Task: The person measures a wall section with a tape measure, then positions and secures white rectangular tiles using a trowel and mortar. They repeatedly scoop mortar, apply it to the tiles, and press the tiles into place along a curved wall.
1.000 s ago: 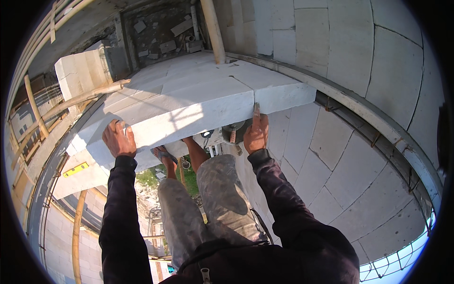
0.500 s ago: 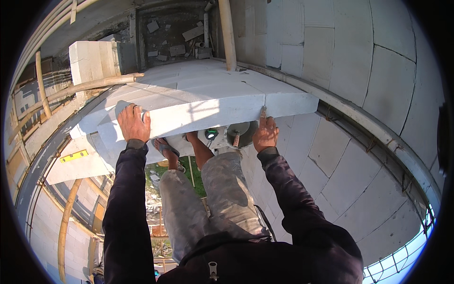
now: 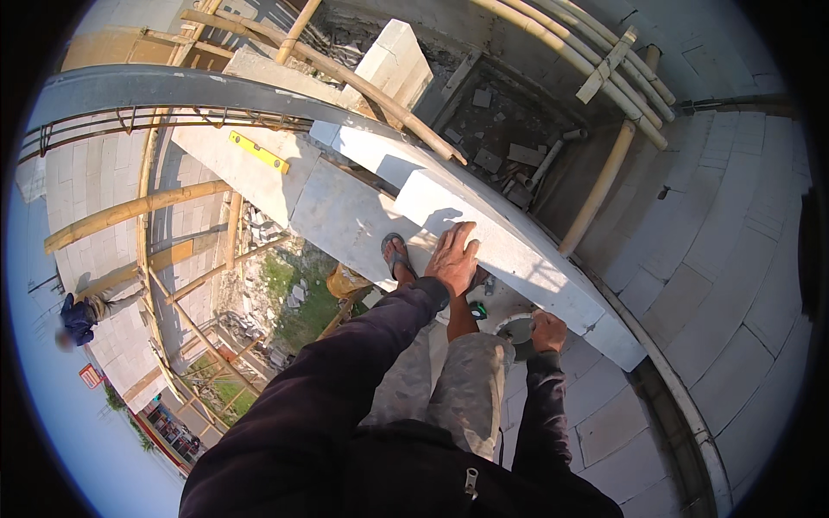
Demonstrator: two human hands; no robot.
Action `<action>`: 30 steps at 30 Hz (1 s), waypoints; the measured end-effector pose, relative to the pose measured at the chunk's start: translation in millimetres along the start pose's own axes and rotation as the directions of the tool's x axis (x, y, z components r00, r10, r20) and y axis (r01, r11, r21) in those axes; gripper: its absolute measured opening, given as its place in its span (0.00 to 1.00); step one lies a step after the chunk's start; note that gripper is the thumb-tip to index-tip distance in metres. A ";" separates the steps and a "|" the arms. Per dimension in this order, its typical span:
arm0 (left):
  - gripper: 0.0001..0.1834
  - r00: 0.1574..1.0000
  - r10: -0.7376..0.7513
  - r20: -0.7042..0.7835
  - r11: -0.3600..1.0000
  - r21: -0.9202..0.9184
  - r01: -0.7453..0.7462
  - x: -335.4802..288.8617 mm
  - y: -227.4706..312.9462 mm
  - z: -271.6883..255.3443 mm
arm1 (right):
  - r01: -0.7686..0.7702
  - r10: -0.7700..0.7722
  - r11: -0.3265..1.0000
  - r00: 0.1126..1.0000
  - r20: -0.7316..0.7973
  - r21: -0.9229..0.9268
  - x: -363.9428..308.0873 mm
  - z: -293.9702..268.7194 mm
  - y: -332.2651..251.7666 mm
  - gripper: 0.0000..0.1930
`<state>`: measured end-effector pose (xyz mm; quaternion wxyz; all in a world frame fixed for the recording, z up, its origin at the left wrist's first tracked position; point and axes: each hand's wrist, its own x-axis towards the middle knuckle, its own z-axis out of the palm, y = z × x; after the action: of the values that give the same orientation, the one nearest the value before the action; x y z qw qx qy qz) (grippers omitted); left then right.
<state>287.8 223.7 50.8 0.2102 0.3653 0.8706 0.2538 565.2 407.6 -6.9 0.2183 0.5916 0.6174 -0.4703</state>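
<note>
- The white block row [image 3: 516, 252] spans twelve to four o'clock from the view's centre.
- The left hand [image 3: 453, 261] rests on its near edge, fingers slightly apart.
- The right hand [image 3: 548, 332], at four o'clock, has curled fingers; I cannot tell whether they grip anything.
- A yellow spirit level [image 3: 259, 153] lies at ten o'clock.

From my end, the view has swung left, so the row of white blocks [image 3: 518, 259] now slants from far left to near right. My left hand [image 3: 453, 261] has shifted right along it, closer to my right hand [image 3: 548, 332], which has come left off the joint [image 3: 591, 328] and curled up. A person in dark blue [image 3: 79, 318] now shows clearly at far left.
</note>
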 end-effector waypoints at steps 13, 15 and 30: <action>0.20 0.519 -0.810 0.274 0.582 0.256 0.772 -347.7 -162.8 -191.3 | 0.209 -0.104 0.186 0.976 0.192 -0.960 -109.9 -47.7 28.7 0.17; 0.19 0.482 -0.848 0.221 0.527 0.257 0.810 -403.9 -163.7 -220.1 | 0.352 0.108 -0.225 0.936 0.336 -0.908 -143.1 -39.6 -18.1 0.14; 0.11 0.527 -0.780 -0.338 0.617 -0.269 0.740 -513.2 -174.3 -159.8 | 0.267 -0.218 0.850 0.963 0.157 -0.454 -183.3 30.0 -284.9 0.12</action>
<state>438.3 -308.9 164.8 0.1223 -0.1249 0.9526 0.2491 327.4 326.7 222.5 0.3247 0.4138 0.7709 -0.3591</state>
